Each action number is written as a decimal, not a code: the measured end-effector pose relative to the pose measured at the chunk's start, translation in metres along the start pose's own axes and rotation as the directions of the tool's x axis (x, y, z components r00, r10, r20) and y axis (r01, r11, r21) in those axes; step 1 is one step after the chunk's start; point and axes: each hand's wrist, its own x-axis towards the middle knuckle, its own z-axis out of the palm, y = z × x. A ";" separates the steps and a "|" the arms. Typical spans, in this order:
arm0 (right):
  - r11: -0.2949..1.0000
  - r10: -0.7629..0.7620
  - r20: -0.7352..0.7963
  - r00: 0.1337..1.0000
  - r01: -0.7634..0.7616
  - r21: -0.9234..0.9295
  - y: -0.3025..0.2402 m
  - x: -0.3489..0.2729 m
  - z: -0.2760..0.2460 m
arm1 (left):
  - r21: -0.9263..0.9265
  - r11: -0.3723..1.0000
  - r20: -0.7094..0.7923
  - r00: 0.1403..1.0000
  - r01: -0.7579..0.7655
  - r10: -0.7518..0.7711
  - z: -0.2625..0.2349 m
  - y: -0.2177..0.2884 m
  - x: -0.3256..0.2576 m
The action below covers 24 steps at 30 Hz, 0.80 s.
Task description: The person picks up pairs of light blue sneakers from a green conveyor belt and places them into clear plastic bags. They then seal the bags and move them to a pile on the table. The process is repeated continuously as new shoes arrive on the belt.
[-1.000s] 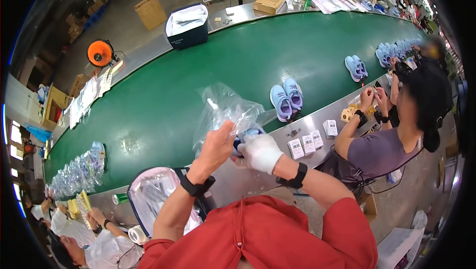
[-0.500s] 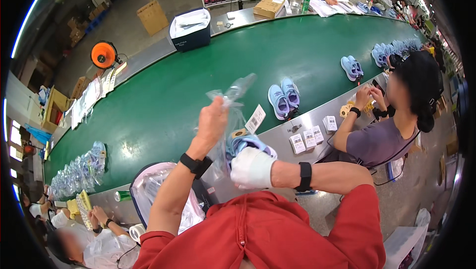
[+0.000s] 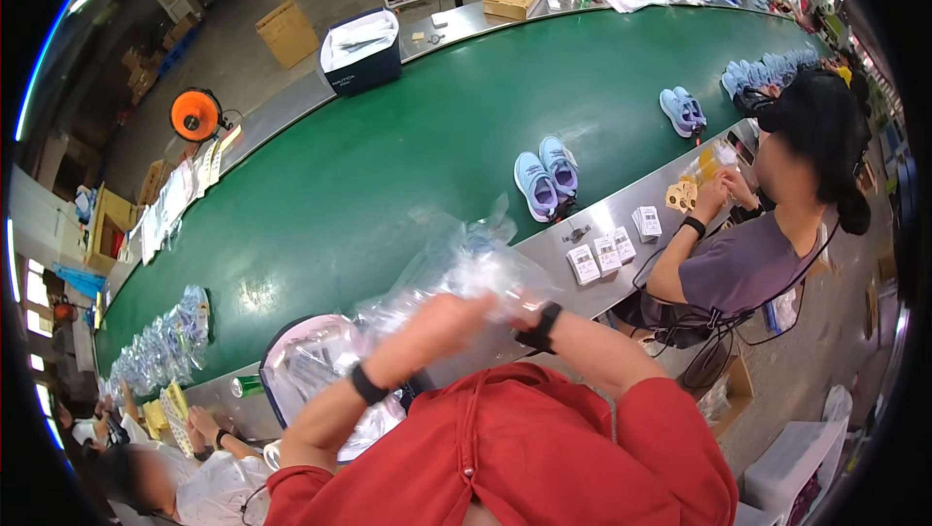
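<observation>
A clear plastic bag (image 3: 442, 269) is spread in front of me over the belt's near edge, blurred by motion. My left hand (image 3: 442, 325) is closed on the near side of the bag. My right hand (image 3: 529, 309) is at the bag's right end, partly covered by the film; its fingers are smeared and hidden. Something whitish shows through the bag between the hands, too blurred to make out. Beyond the bag, to the right, a pair of light blue shoes (image 3: 546, 180) with lilac insides stands on the green belt (image 3: 320, 206).
Stacks of tags (image 3: 607, 253) lie on the metal ledge at right, before a seated co-worker (image 3: 738, 254). A lined bin (image 3: 311, 356) stands at my left. Bagged shoes (image 3: 165, 342) line the belt's left end. More shoes (image 3: 682, 112) stand farther right. A dark box (image 3: 361, 65) sits across the belt.
My left hand has come down and nearer with the bag, which has spread out. The blue shoe and tag by my gloved right hand are no longer distinguishable. The view has shifted slightly.
</observation>
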 end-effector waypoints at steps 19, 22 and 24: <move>0.853 0.267 0.141 0.953 -0.302 0.426 0.001 0.030 -0.017 | -0.156 0.914 -0.258 0.877 0.376 -0.405 0.017 -0.009 0.006; 0.965 0.260 0.220 0.940 -0.244 -0.098 -0.004 0.056 -0.025 | -0.237 0.905 -0.385 0.821 0.354 -0.422 0.039 -0.032 -0.003; 0.890 0.279 0.270 0.922 -0.142 -0.434 -0.006 0.065 -0.028 | -0.108 0.964 -0.412 0.871 0.243 -0.266 0.056 -0.060 -0.018</move>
